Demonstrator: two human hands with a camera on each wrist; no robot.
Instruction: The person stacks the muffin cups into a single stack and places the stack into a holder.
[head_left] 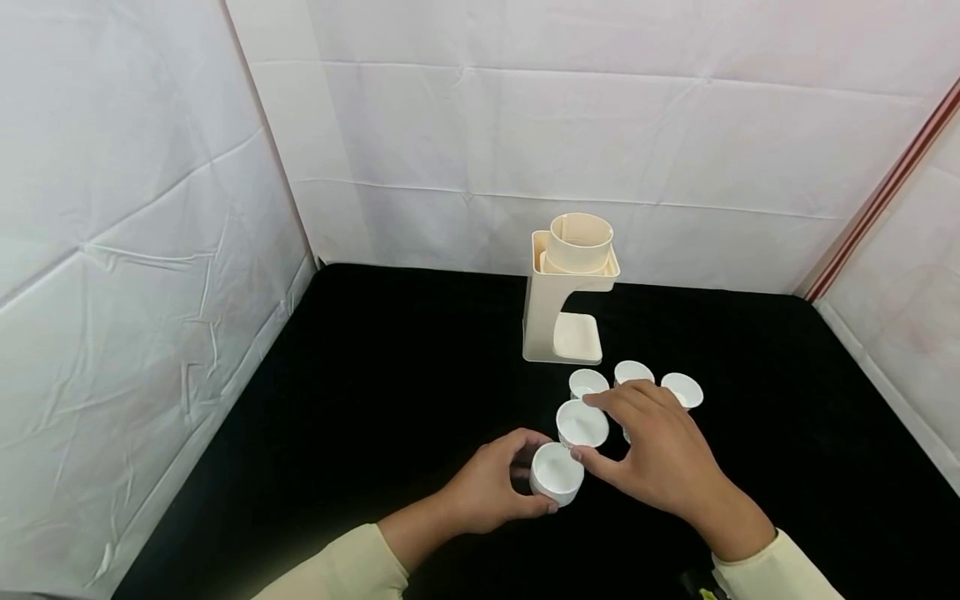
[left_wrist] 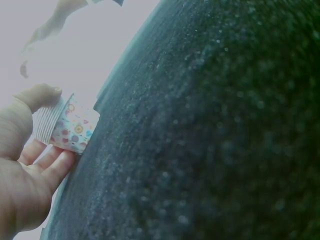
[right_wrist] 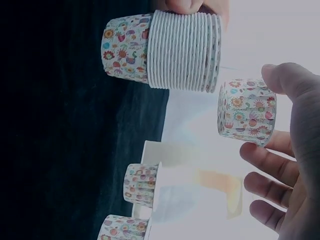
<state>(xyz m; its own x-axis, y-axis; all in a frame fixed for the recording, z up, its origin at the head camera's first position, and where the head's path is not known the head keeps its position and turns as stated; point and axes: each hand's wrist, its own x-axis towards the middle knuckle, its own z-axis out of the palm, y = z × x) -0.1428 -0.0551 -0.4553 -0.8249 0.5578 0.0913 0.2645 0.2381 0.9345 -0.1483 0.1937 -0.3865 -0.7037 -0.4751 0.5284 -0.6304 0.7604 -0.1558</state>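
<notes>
Pale sleeves (head_left: 352,567), one pair, nearest; left hand (head_left: 491,485), fingers curled round a cup stack (head_left: 557,475); right hand (head_left: 669,458), fingers pinching a single cup (head_left: 582,424) at the stack's one o'clock, best handled, I judge from here, by steadying the stack and pinching lightly.

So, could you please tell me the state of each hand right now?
Left hand: closed, holding a stack of cups.
Right hand: closed, holding a single cup between thumb and fingers.

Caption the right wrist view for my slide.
Right-hand grip pinching a flower-patterned cup near a nested stack of matching cups.
</notes>
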